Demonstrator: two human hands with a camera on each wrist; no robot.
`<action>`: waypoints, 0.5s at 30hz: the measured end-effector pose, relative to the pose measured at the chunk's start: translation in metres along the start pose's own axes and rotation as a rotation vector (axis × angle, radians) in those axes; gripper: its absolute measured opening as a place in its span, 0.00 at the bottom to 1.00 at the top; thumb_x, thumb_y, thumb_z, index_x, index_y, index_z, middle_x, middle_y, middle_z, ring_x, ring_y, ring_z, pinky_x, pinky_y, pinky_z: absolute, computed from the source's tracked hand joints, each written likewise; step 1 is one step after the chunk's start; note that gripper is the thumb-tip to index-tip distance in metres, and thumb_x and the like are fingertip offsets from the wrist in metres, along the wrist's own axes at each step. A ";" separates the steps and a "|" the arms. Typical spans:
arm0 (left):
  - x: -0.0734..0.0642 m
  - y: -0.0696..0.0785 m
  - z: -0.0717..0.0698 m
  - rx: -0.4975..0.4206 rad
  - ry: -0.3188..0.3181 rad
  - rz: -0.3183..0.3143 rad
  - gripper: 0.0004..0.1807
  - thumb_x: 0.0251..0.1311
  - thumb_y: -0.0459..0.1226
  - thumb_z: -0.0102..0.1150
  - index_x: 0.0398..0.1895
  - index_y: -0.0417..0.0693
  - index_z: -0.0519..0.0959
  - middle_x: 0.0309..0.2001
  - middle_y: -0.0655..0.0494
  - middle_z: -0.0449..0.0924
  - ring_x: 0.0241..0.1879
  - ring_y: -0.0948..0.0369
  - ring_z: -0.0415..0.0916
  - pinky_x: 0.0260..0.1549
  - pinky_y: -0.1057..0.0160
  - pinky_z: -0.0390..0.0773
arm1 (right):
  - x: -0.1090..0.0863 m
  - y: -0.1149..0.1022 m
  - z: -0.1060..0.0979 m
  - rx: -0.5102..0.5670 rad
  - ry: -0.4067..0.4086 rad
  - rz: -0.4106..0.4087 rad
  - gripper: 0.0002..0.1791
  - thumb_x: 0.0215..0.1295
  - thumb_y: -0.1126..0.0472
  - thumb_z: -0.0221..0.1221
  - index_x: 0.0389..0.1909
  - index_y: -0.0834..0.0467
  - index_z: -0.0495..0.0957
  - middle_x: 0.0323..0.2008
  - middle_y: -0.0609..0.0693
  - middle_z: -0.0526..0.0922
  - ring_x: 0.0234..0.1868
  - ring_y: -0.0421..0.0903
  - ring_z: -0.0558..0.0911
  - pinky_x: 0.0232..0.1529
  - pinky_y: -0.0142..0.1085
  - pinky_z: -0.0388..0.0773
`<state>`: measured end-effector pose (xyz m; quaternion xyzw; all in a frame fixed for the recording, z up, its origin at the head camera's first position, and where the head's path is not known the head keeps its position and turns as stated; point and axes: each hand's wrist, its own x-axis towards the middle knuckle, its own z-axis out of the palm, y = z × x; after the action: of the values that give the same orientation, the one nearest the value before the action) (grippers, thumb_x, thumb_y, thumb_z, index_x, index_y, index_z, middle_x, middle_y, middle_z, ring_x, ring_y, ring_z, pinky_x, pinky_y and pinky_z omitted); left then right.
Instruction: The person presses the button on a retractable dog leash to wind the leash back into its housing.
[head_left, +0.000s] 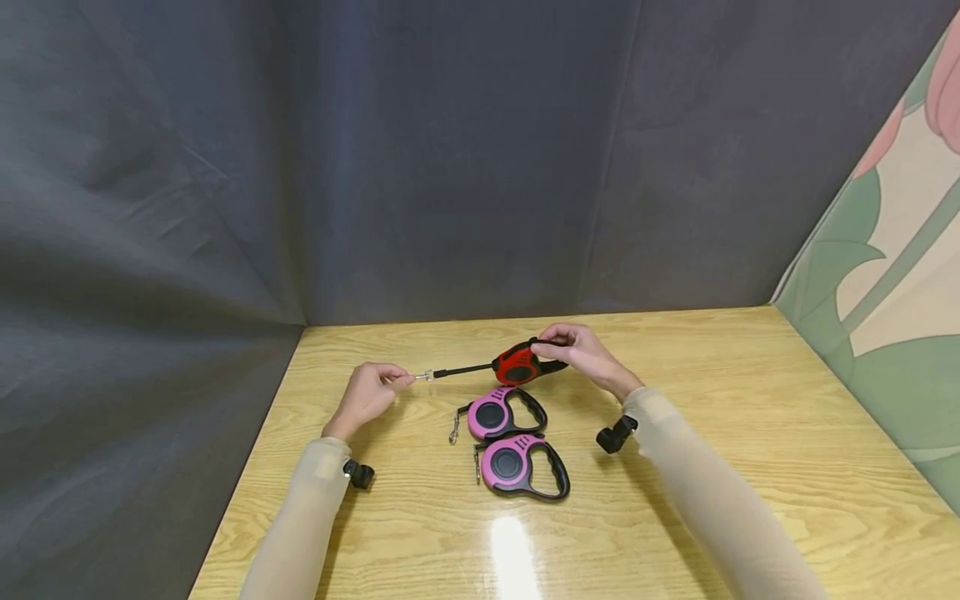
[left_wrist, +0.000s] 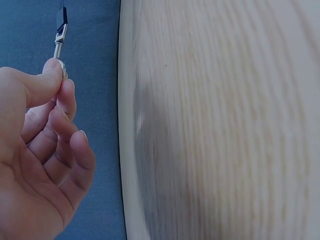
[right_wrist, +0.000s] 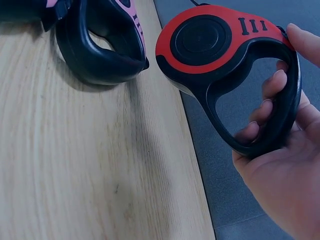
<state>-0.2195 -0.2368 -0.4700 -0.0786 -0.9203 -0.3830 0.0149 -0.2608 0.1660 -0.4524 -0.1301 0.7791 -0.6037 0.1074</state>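
Note:
My right hand (head_left: 587, 353) grips the black handle of a red and black retractable dog leash (head_left: 516, 365), its fingers through the loop and the thumb at the top in the right wrist view. The metal clip (left_wrist: 59, 46) of that leash is pinched between thumb and forefinger of my left hand (head_left: 371, 392). Between the hands a short length of black cord (head_left: 465, 369) runs straight from the casing to the clip. Two pink and black retractable leashes lie on the table below, one pink leash (head_left: 491, 415) just nearer than the red one, the other pink leash (head_left: 506, 467) closer still.
The wooden table (head_left: 405, 517) ends at a dark grey fabric wall (head_left: 450, 167) behind and on the left. A flower-patterned panel (head_left: 885, 275) stands along the right. Small metal clips (head_left: 453, 429) hang off the pink leashes' left sides.

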 end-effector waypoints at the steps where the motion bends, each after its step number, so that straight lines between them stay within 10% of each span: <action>1: 0.000 0.000 0.000 0.001 -0.003 0.001 0.10 0.72 0.44 0.69 0.41 0.48 0.92 0.39 0.49 0.92 0.21 0.61 0.73 0.22 0.64 0.73 | 0.000 0.000 0.000 0.000 0.001 0.000 0.14 0.70 0.55 0.71 0.47 0.60 0.83 0.37 0.40 0.87 0.42 0.41 0.83 0.51 0.37 0.78; 15: 0.003 0.004 -0.001 0.025 -0.005 -0.004 0.10 0.71 0.44 0.69 0.42 0.49 0.93 0.40 0.52 0.93 0.26 0.61 0.76 0.27 0.64 0.75 | 0.002 0.000 0.003 0.003 -0.010 -0.016 0.15 0.70 0.54 0.71 0.47 0.60 0.84 0.38 0.42 0.87 0.45 0.51 0.82 0.52 0.42 0.77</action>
<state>-0.2222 -0.2342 -0.4659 -0.0774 -0.9252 -0.3713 0.0127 -0.2620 0.1622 -0.4529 -0.1389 0.7767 -0.6050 0.1066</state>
